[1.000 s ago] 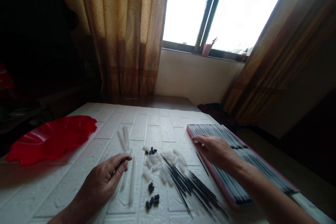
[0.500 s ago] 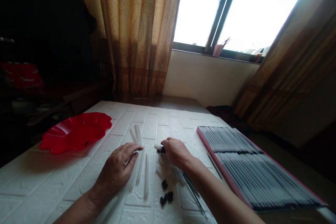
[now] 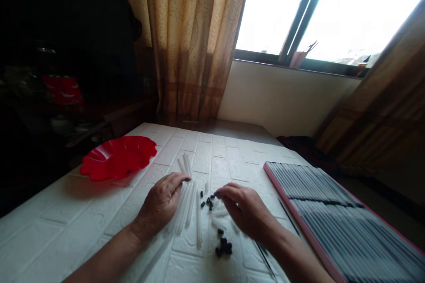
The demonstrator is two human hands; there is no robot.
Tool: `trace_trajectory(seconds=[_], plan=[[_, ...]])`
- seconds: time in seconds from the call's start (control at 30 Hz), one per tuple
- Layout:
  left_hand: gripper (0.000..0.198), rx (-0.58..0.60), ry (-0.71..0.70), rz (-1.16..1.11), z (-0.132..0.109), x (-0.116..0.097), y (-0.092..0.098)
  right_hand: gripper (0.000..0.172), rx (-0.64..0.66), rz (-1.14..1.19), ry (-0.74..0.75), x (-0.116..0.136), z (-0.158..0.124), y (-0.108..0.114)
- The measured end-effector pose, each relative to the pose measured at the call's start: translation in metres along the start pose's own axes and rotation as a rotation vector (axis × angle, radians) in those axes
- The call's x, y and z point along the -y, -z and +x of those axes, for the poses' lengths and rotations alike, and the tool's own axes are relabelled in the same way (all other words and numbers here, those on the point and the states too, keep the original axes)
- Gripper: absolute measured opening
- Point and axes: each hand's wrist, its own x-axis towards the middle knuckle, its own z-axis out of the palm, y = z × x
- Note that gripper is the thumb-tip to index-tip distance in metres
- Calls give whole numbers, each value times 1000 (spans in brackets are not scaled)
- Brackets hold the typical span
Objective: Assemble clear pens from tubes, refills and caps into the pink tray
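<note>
My left hand [image 3: 162,203] lies with its fingers stretched flat over a bunch of white translucent tubes [image 3: 191,198] on the white brick-patterned table cover [image 3: 83,225]. My right hand [image 3: 245,210] is beside it, fingers curled down and pinched together. Its fingertips are at a small scatter of black caps [image 3: 208,202]; whether they hold one is hidden. A second cluster of black caps [image 3: 223,246] lies nearer to me, and short white tube pieces [image 3: 219,222] lie under the right hand.
A red wavy-edged plate [image 3: 119,157] sits at the left rear of the table. A pink-rimmed tray [image 3: 282,194] packed with thin dark rods fills the right side. A few loose black rods [image 3: 265,258] lie by my right forearm. Curtains and a window stand behind.
My right hand left the tray, crossed left to the black caps and now curls over them. My left hand stayed on the tubes. The view swung to the left.
</note>
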Motion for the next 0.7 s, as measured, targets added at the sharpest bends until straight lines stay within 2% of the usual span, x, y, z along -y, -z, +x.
trace_trajectory(seconds=[0.07, 0.17, 0.27, 0.37, 0.5, 0.7], plan=[[30, -19, 24, -3, 1, 6, 1, 28, 43, 22, 100, 20, -9, -8], [18, -46, 50, -12, 3, 16, 2, 22, 189, -114, 275, 52, -14, -30], [17, -51, 62, -27, 4, 23, 3, 16, 205, -234, 376, 71, -10, -54], [19, -37, 69, -43, 4, 25, 3, 16, 192, -300, 440, 79, -5, -69], [19, -24, 82, -79, 3, 23, 1, 6, 184, -396, 460, 83, -5, -75], [21, -7, 145, -184, 3, 12, 1, 11, 42, -449, 516, 75, -14, -75]])
